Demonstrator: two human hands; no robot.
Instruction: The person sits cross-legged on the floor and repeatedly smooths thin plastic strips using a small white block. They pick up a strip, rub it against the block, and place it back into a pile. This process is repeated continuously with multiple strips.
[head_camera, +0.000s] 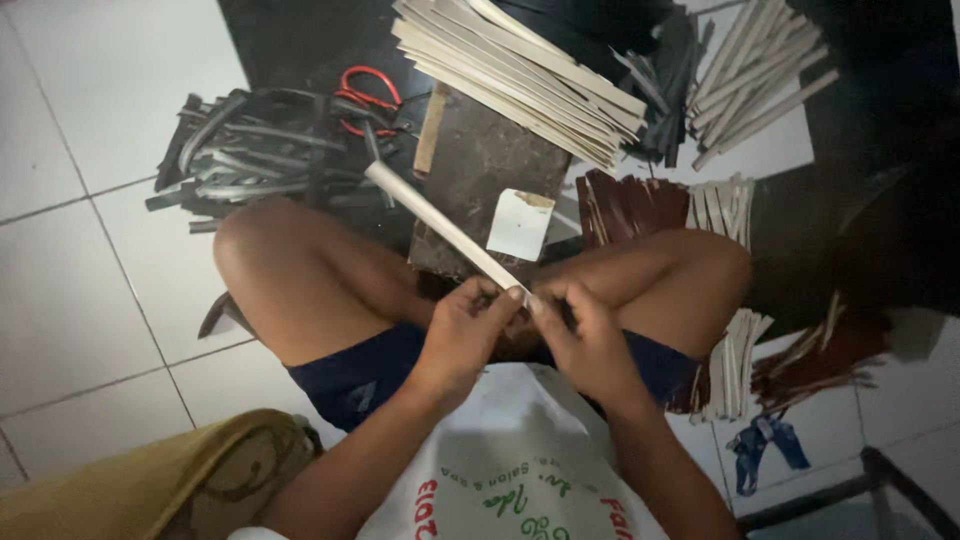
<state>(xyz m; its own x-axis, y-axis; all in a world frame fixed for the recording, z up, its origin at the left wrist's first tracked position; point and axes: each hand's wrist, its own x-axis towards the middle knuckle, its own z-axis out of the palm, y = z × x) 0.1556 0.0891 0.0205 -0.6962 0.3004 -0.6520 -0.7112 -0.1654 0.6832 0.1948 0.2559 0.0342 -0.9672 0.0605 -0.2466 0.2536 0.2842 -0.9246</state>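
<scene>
At the centre of the frame, the left hand (462, 325) and the right hand (583, 335) both pinch the near end of a pale strip (440, 225), which rises toward the upper left. It seems a working or splitting step at this end; the next move would need a steady grip. Beyond stand a dark block (480, 170), a strip stack (520, 70) and red scissors (368, 95).
</scene>
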